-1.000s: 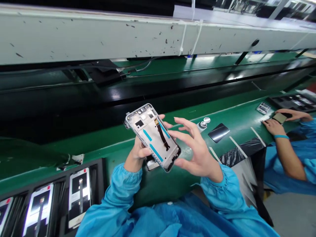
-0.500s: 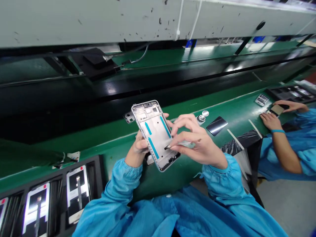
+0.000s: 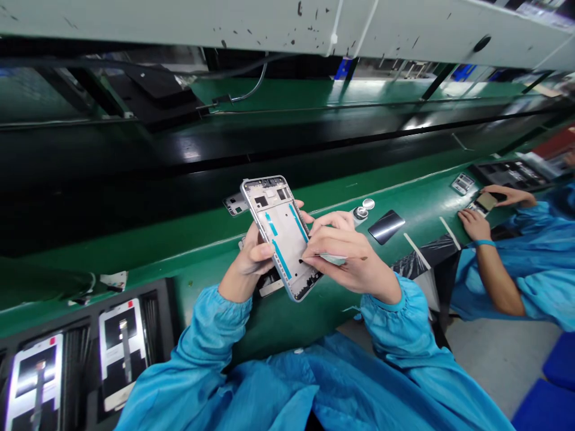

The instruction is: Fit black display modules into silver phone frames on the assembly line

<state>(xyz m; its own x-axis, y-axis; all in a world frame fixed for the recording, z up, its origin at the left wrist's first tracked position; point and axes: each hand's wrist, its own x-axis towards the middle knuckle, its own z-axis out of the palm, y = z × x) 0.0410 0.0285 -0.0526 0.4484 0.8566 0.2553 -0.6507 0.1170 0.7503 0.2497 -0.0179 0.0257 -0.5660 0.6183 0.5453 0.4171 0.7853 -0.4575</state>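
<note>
My left hand [image 3: 255,254] grips a silver phone frame [image 3: 294,254] by its left side, thumb on the edge. Its bare inner face is tilted toward me and carries several blue adhesive strips [image 3: 282,259]. My right hand [image 3: 344,248] is closed in a pinch, its fingertips at the frame's lower right part. A slim pale item with a brownish pointed end [image 3: 344,258] lies across those fingers; its kind is unclear. What sits at the fingertips is hidden. Behind the held frame, another phone frame [image 3: 236,205] lies on the green bench.
A foam tray [image 3: 167,335] with white-edged screens [image 3: 123,353] stands at lower left. Right of my hands are a small round lidded container [image 3: 360,212] and a dark glossy panel [image 3: 387,227]. A co-worker's hands [image 3: 478,221] handle a phone part farther right.
The view has shifted slightly. My right fingertips have closed down onto the frame's lower part, and the small black piece seen at them before is now mostly hidden. The left hand keeps its grip.
</note>
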